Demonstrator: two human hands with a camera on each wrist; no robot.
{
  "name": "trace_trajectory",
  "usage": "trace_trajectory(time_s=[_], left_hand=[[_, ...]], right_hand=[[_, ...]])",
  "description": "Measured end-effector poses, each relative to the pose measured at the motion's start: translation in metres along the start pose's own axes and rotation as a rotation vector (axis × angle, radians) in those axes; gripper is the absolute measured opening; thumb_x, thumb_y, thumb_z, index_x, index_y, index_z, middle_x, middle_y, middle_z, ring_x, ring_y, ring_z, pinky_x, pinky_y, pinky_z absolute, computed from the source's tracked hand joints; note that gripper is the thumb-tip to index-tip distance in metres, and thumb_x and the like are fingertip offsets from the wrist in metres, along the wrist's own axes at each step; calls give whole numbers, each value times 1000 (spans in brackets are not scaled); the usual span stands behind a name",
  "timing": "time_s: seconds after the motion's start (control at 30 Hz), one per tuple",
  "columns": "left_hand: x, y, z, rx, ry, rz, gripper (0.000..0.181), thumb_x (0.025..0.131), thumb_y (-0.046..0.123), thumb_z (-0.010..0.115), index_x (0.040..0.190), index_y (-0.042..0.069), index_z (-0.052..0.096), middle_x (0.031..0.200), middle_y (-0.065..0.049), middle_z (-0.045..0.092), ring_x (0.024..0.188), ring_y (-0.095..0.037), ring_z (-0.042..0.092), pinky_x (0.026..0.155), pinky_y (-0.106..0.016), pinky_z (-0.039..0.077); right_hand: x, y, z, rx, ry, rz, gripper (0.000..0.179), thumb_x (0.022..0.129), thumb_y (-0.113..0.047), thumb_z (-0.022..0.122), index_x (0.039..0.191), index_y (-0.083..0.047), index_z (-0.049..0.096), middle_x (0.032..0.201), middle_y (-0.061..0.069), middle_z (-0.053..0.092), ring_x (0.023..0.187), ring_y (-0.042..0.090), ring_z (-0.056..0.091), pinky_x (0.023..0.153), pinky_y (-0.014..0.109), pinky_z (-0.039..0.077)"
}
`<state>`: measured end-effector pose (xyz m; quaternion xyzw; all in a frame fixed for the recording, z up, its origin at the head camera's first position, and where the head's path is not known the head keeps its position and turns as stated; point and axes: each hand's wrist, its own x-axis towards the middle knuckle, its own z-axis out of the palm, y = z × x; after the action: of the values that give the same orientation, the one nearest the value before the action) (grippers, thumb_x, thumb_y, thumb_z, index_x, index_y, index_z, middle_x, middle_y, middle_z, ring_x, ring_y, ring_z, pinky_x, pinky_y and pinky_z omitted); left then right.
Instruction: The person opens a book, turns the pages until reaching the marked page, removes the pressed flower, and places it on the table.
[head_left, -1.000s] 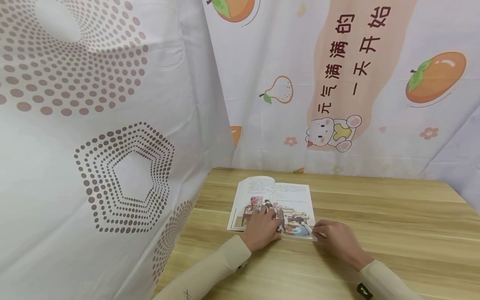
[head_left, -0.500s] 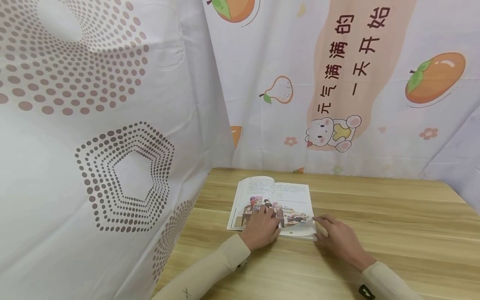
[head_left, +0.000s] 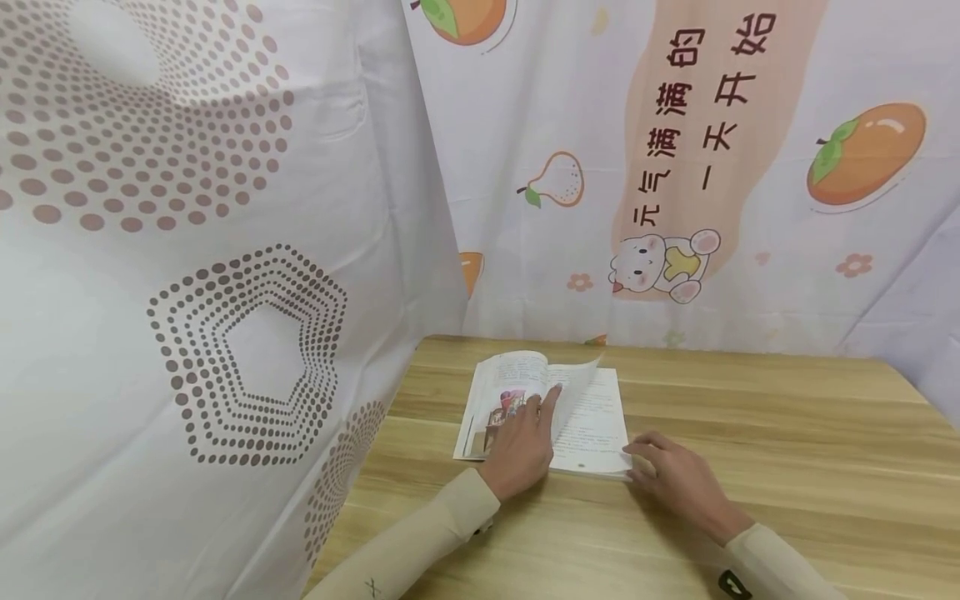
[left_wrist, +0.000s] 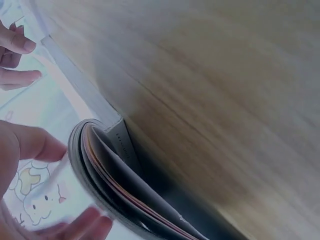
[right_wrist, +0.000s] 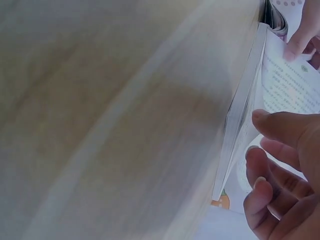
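An open book (head_left: 592, 442) with printed text and coloured pictures lies on the wooden table. One page (head_left: 576, 392) stands partly lifted near the spine, leaning over the right-hand side. My left hand (head_left: 522, 446) rests on the left-hand page, its index finger stretched against the lifted page. In the left wrist view, the thick curved stack of pages (left_wrist: 105, 170) bulges beside the left fingers. At the book's near right corner is my right hand (head_left: 678, 483), thumb and index finger spread apart. The right wrist view shows the right thumb (right_wrist: 280, 125) right at the page edge.
The wooden table (head_left: 787, 433) extends right of the book and toward me. A white dotted curtain (head_left: 262, 350) hangs along the left side, and a fruit-printed curtain (head_left: 510, 275) hangs behind the table.
The picture page on the right has lifted from its near right corner and swung left toward the spine, baring a text page. My left index finger has stretched out against it.
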<state>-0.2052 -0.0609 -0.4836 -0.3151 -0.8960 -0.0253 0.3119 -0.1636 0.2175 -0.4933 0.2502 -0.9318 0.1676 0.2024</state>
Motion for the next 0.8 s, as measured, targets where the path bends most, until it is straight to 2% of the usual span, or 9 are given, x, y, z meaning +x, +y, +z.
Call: trace_trajectory(time_s=[0.03, 0.1, 0.2, 0.27, 0.33, 0.4, 0.53, 0.7, 0.8], left_hand=[[0, 0, 0, -5, 17, -4, 70, 91, 6, 48, 158, 2, 29, 123, -24, 57, 88, -28, 62, 67, -37, 54], [1, -1, -1, 1, 17, -14, 78, 88, 5, 56, 161, 11, 28, 145, -30, 42, 114, -36, 57, 85, -45, 55], [2, -2, -3, 35, -37, -22, 86, 82, 7, 69, 159, 24, 35, 161, -27, 21, 145, -43, 30, 108, -56, 39], [3, -2, -5, 63, -71, -16, 79, 81, 9, 74, 153, 28, 47, 163, -24, 20, 152, -43, 17, 114, -62, 29], [3, -2, -7, 80, -90, -1, 64, 83, 11, 75, 142, 27, 60, 161, -22, 29, 153, -42, 15, 115, -64, 24], [3, -3, -8, 80, -104, 14, 47, 85, 12, 74, 131, 24, 69, 155, -22, 40, 152, -42, 19, 115, -63, 24], [0, -5, -8, 59, -127, 53, 30, 90, 9, 69, 117, 18, 75, 145, -24, 52, 144, -41, 37, 114, -52, 36], [-1, -7, -6, 73, -129, 109, 18, 92, 10, 67, 102, 18, 80, 133, -17, 62, 128, -33, 51, 99, -38, 50], [-2, -7, -6, 87, -128, 140, 13, 90, 13, 70, 85, 17, 81, 111, -9, 70, 114, -28, 57, 85, -33, 54]], right_hand=[[0, 0, 0, -2, -3, -2, 33, 75, -16, 92, 105, -10, 79, 108, 4, 71, 74, 11, 65, 59, 28, 53], [1, -1, 0, -7, -12, -5, 31, 76, -16, 92, 104, -10, 79, 107, 5, 71, 77, 14, 68, 61, 29, 54], [1, -3, -1, -5, -25, -4, 29, 76, -14, 91, 102, -10, 79, 107, 5, 72, 80, 17, 70, 63, 32, 56], [1, -3, -1, -6, -25, -9, 28, 76, -13, 91, 101, -10, 79, 107, 6, 72, 82, 18, 70, 64, 33, 57], [1, -3, 0, -11, -21, -18, 28, 76, -12, 91, 101, -10, 79, 107, 6, 72, 83, 19, 71, 65, 34, 57], [2, -3, 1, -17, -21, -30, 28, 75, -12, 92, 100, -10, 79, 107, 6, 72, 83, 19, 71, 66, 35, 58], [1, -2, 3, -24, -47, -44, 24, 76, -13, 91, 97, -10, 80, 107, 5, 72, 84, 19, 72, 66, 34, 58], [2, -2, 3, -21, -67, -30, 21, 77, -13, 90, 95, -11, 79, 108, 5, 72, 85, 20, 72, 67, 35, 58], [2, -2, 3, -16, -82, -21, 16, 79, -14, 89, 92, -13, 80, 107, 3, 72, 83, 18, 72, 65, 34, 58]])
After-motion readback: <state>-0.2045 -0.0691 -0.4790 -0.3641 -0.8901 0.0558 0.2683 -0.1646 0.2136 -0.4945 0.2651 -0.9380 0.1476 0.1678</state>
